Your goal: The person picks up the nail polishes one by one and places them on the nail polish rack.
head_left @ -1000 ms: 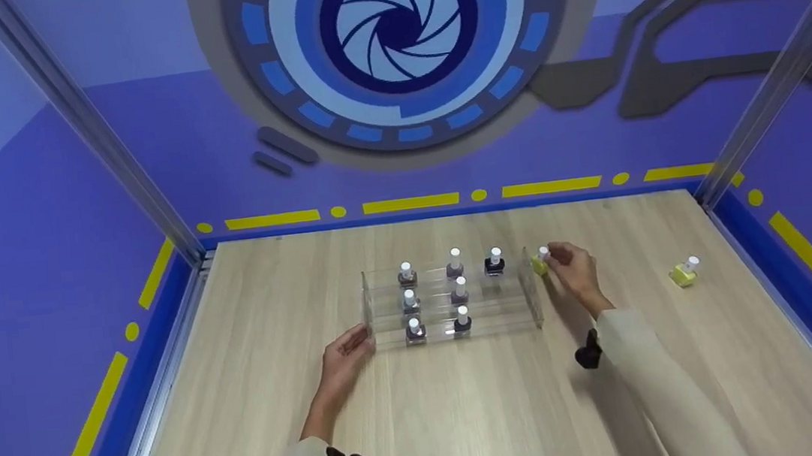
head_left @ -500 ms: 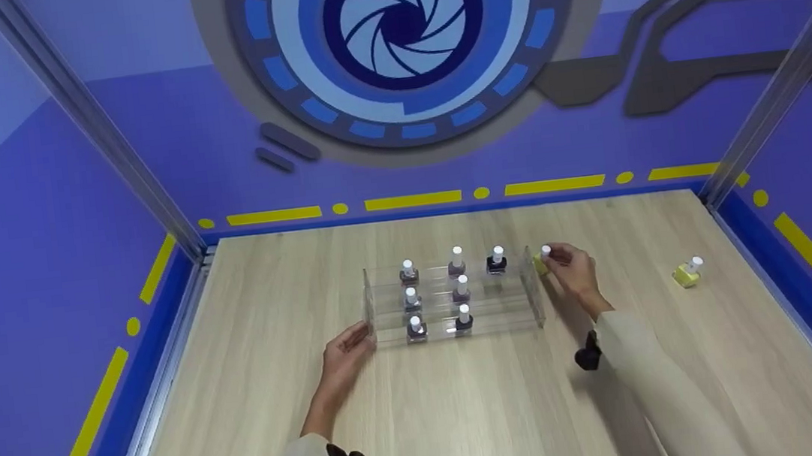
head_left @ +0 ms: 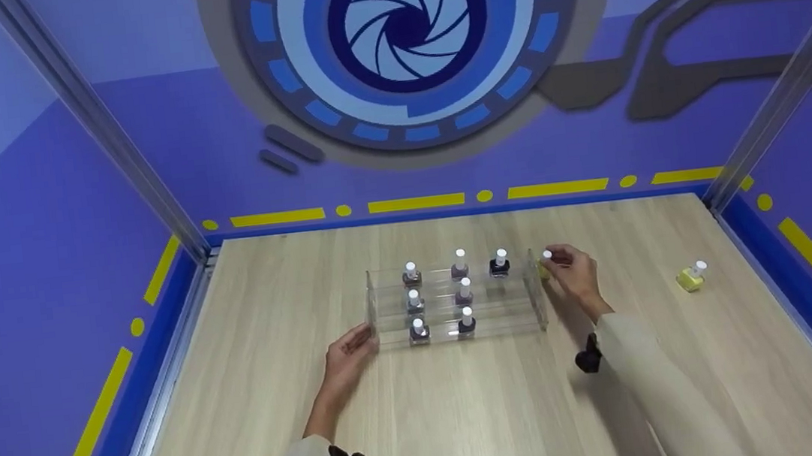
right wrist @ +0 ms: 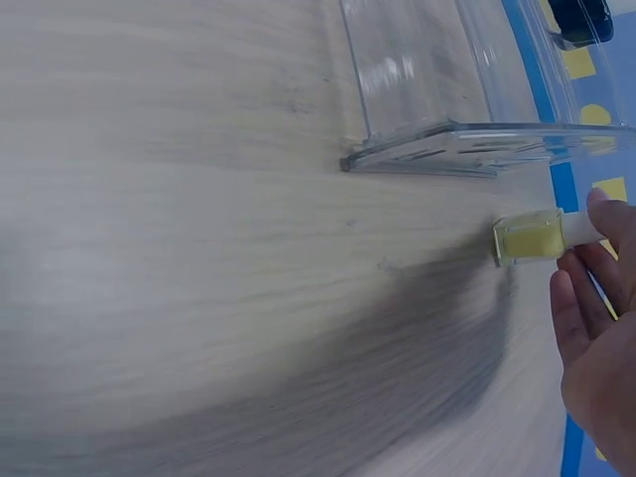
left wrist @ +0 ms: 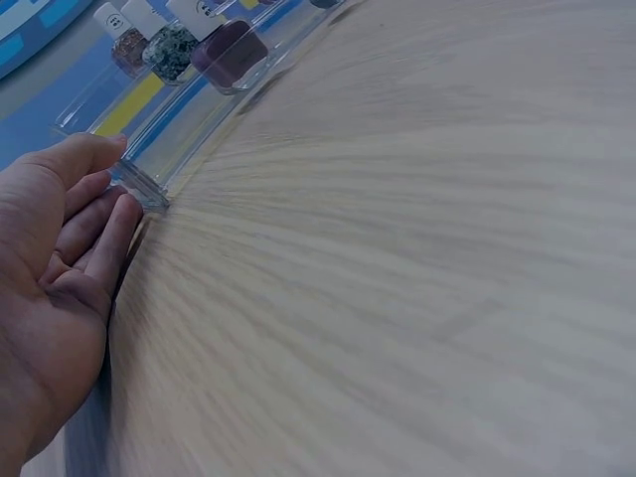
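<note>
A clear acrylic display rack (head_left: 498, 316) stands mid-table, holding several nail polish bottles with white caps. In its left column is a dark purple bottle (left wrist: 231, 55), beside a speckled green one (left wrist: 170, 55). My left hand (head_left: 345, 355) touches the rack's left end panel near the front corner, thumb above and fingers loosely bent below. To the right of the rack, my right hand (head_left: 575, 276) pinches a yellow nail polish (right wrist: 532, 237) by its white cap, the bottle close over the table beside the right end panel. Another yellow nail polish (head_left: 690, 279) stands farther right.
Wooden table (head_left: 464, 418) spreads in front of the rack. Blue printed panels (head_left: 142, 157) wall it in at the back and both sides, with metal posts at the corners. A dark nail polish (head_left: 499, 263) stands in the rack's back row, nearest its right end.
The head view has shifted slightly. My right hand keeps its pinch on the yellow nail polish, which looks a little more upright beside the rack. My left hand holds its place at the left panel.
</note>
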Tool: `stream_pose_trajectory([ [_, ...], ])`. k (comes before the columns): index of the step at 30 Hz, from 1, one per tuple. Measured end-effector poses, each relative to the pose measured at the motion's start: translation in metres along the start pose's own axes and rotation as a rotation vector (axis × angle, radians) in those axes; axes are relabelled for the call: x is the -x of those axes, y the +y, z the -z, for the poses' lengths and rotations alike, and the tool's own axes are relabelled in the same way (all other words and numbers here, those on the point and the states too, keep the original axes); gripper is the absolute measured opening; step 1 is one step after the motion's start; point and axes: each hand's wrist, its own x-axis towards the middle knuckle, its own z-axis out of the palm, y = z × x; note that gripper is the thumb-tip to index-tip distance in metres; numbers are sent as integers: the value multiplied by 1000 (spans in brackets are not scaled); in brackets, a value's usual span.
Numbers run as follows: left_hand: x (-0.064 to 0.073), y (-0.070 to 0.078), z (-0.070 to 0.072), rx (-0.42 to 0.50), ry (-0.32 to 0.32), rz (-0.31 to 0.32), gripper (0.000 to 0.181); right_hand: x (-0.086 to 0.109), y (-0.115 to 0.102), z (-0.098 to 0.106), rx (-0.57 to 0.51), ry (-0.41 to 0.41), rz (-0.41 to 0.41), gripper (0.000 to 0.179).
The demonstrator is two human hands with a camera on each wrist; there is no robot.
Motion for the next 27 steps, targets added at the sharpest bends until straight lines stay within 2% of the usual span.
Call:
stream_pose_trajectory([
  [7,2,2,-1,5,-14,-32,50,5,-2,0,7,5,-22,26],
  [14,0,1,0,4,-8,-18,51,5,-2,2,69,30,6,26],
  [18,-1,0,1,1,4,-17,49,6,-2,6,80,14,-12,26],
  [23,-1,0,0,6,9,-22,48,8,-4,14,55,-5,-25,28],
  [27,1,-3,-3,10,2,-33,48,14,-6,23,41,-14,7,28],
])
